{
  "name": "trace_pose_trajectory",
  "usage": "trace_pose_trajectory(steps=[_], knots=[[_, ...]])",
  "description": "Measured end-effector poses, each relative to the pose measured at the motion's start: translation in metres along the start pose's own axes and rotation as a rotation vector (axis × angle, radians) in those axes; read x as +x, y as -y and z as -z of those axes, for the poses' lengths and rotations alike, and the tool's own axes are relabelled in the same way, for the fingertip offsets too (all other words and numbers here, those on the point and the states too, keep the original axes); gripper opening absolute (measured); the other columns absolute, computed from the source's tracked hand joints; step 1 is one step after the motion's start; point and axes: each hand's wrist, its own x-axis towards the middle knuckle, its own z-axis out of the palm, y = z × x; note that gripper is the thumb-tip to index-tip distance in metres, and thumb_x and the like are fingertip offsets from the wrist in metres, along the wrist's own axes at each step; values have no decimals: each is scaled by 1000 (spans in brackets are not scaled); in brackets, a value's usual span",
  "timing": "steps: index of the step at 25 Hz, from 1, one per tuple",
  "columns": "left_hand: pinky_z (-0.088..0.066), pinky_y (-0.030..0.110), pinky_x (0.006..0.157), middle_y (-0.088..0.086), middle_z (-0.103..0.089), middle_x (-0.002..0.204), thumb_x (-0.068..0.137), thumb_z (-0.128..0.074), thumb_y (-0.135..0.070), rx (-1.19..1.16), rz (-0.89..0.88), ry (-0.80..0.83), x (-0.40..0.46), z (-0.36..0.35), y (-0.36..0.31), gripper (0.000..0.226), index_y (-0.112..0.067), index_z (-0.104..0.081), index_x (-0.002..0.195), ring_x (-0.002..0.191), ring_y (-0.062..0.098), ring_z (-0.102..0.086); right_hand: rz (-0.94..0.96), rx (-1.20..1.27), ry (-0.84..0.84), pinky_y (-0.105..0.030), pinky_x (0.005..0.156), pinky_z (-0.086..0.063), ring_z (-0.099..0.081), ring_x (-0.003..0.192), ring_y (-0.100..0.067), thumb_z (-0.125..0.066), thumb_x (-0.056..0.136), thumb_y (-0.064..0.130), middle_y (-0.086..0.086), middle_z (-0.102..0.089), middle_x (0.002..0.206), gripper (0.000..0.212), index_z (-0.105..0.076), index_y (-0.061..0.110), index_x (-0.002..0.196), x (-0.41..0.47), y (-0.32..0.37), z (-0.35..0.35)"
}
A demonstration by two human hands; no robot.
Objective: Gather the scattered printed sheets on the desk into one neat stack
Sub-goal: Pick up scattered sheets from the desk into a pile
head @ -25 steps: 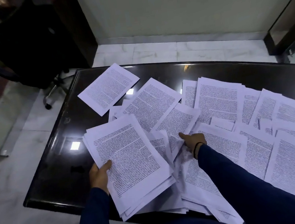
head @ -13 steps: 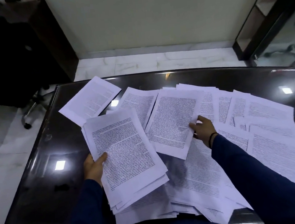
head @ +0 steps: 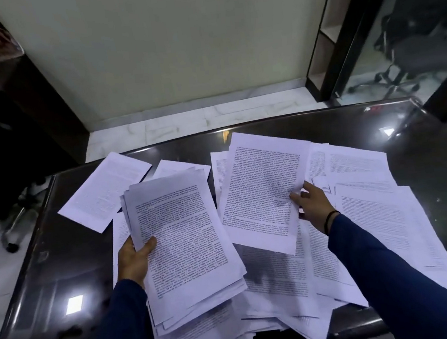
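Sheets of white paper printed with black text (head: 371, 208) lie overlapping across our glossy dark tabletop (head: 59, 257), too many to count. Our two hands work them: the left hand (head: 133, 259) grips a gathered stack (head: 183, 243), the right hand (head: 314, 206) pinches one lifted sheet (head: 261, 190); another sheet (head: 105, 191) lies apart, far-left.

Left hand (head: 134, 260) low left, thumb on top and fingers curled under what it grips, dark blue sleeve to the wrist. Right hand (head: 311, 205) reaches forward, fingers pinching, black band at the wrist, forearm stretched out in the same sleeve.
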Motion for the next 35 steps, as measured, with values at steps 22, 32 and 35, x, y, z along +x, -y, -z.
trace_pose_trajectory(steps=[22, 32, 35], knots=[[-51, 33, 83, 4, -66, 107, 97, -56, -7, 445, -131, 183, -25, -40, -47, 30, -17, -58, 125, 94, 25, -63, 1531, -1678, 364, -57, 102, -35, -61, 90, -23, -63, 86, 10, 8, -64, 83, 21, -61, 30, 85, -62, 120, -133], [-57, 42, 85, 7, -74, 103, 86, -61, -9, -167, 92, 155, -40, -57, -21, 31, -23, -69, 112, 91, 29, -68, 894, -1115, -74, -51, 111, -27, -23, 147, -31, -70, 80, 42, -6, -25, 159, 83, -26, 33, 149, -53, 30, -150], [-55, 50, 90, 12, -74, 107, 84, -63, -18, -215, 127, 121, -33, -39, -3, 36, -24, -70, 118, 101, 36, -67, 239, -803, -10, -45, 109, -32, -34, 139, -32, -67, 83, 58, -12, -30, 155, 94, -16, 22, 153, -46, 29, -115]])
